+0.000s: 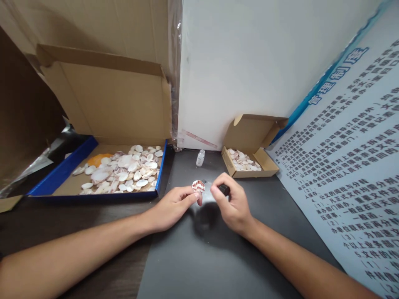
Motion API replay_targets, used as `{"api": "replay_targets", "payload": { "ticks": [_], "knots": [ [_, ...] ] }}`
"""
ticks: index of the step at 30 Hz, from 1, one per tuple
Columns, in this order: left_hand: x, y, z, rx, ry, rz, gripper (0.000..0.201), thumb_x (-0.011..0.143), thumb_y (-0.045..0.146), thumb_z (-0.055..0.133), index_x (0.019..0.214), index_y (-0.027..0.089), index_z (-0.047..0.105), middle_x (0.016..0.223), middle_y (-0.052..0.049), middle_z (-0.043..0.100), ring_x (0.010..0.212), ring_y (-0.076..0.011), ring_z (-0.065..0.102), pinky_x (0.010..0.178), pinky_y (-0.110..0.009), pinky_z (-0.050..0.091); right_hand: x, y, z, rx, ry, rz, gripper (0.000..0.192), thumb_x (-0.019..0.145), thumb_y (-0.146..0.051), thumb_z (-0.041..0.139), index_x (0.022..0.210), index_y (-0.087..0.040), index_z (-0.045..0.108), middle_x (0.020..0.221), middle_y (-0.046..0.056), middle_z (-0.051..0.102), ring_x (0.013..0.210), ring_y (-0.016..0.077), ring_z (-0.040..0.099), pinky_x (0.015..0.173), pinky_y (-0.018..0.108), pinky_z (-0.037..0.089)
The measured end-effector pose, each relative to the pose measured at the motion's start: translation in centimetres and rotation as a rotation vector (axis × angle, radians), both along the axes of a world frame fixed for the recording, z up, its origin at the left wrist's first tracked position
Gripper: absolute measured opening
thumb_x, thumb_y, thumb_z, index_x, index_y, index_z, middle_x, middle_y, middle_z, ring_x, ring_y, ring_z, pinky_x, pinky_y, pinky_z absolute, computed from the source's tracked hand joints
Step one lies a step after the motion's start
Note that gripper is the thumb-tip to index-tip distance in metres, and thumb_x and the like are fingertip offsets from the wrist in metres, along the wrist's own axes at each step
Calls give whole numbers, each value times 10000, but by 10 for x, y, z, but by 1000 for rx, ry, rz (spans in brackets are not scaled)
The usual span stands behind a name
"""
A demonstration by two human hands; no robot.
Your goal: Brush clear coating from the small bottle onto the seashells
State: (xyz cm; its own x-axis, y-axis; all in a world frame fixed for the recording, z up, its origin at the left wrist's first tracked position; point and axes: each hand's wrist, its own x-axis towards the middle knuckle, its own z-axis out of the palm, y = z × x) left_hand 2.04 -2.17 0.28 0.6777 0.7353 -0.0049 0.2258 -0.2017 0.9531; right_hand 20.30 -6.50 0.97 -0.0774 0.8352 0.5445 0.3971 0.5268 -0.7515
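Note:
My left hand (pixel 174 205) pinches a small ribbed seashell (pixel 198 186) with reddish-brown markings, held just above the dark tabletop. My right hand (pixel 232 205) is closed on a small black object (pixel 224 189), likely a brush cap or handle, right beside the shell. A small clear bottle (pixel 200 158) stands uncapped on the table just behind both hands.
A large open cardboard box with blue edges (pixel 65 168) holds several pale shells at the left. A small cardboard box (pixel 229 162) with a few shells sits at the right. A white wall panel stands behind, and a printed poster (pixel 352 166) leans at the right.

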Motion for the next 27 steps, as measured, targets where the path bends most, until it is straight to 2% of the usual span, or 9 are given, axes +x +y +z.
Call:
{"api": "replay_targets", "payload": {
  "ticks": [2,7,12,17,24,27],
  "knots": [
    [0,-1,0,-24,-1,16,353,932,412,408,792,153,602,612,43,393,616,-120,375,615,-232,345,1,2,-1,-30,43,-56,185,919,-238,522,738,-199,525,694,-21,490,621,123,454,590,265,357],
    [-1,0,-2,-58,-68,30,371,934,437,422,826,148,628,615,40,408,617,-123,380,621,-234,345,1,0,-2,-81,98,35,195,922,-269,518,740,-200,530,745,2,560,699,147,523,661,282,397],
    [-1,1,-3,-29,-117,-46,348,922,401,441,824,133,641,688,17,488,635,-118,384,650,-245,343,-2,-2,1,-92,171,112,184,930,-251,521,753,-207,548,787,11,614,843,171,586,779,293,428],
    [-4,2,-6,-15,-135,-107,346,912,389,456,804,128,657,688,15,490,637,-115,382,649,-247,336,-4,-4,0,-117,201,160,174,932,-256,523,767,-208,552,775,7,610,783,162,567,762,298,435],
    [-3,1,-7,-70,-135,-44,402,930,457,417,741,149,594,624,30,403,606,-118,356,601,-241,330,-2,-4,-3,-99,154,125,168,928,-255,523,770,-204,545,775,5,572,747,156,535,715,295,410],
    [-1,0,-6,-66,-122,-27,420,931,482,402,734,155,576,596,43,354,589,-118,341,588,-241,323,-2,-5,-1,-73,113,160,171,929,-241,520,765,-203,551,745,-7,553,698,139,510,672,279,390]
  ]
}}
